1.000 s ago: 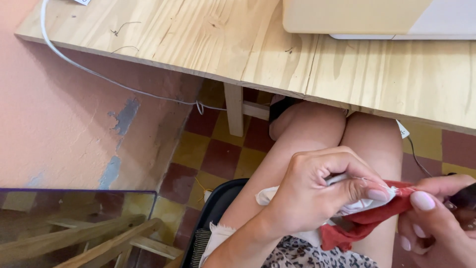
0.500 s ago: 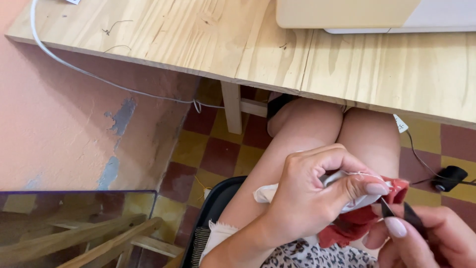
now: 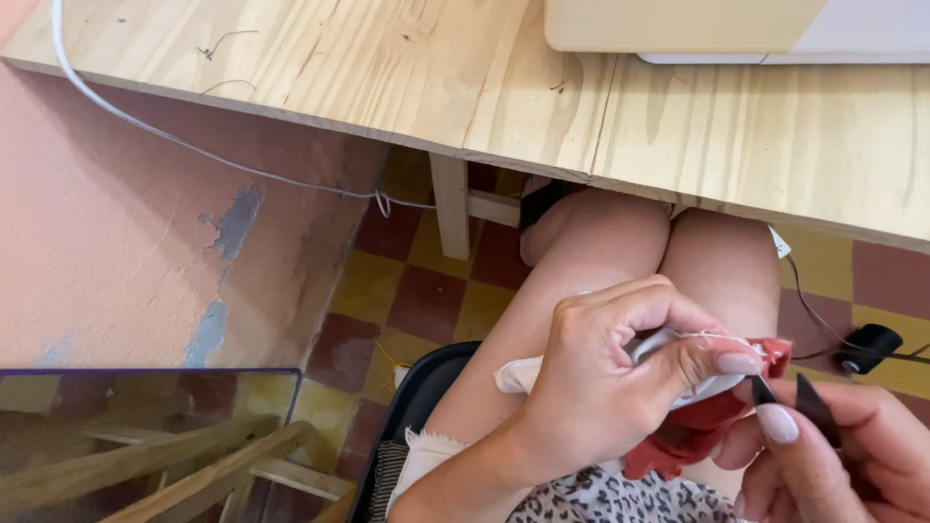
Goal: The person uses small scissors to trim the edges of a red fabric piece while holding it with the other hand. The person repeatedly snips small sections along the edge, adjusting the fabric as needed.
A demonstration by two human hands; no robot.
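My left hand is closed around a bunched piece of red and white fabric, with the thumb pressing its frayed, stitched edge over my lap. My right hand sits at the lower right and holds small black scissors. Their two dark blades are slightly apart and point up at the fabric edge, just below my left thumb tip. Most of the scissors' handles are hidden in my right hand.
A pale wooden table spans the top, with a cream machine base on it and a white cable hanging off its edge. Below are a pink wall, checked floor tiles, a black foot pedal and a black chair seat.
My right hand let go of the red fabric edge and dropped lower, bringing the black scissors up to it. The left hand kept its grip and barely moved.
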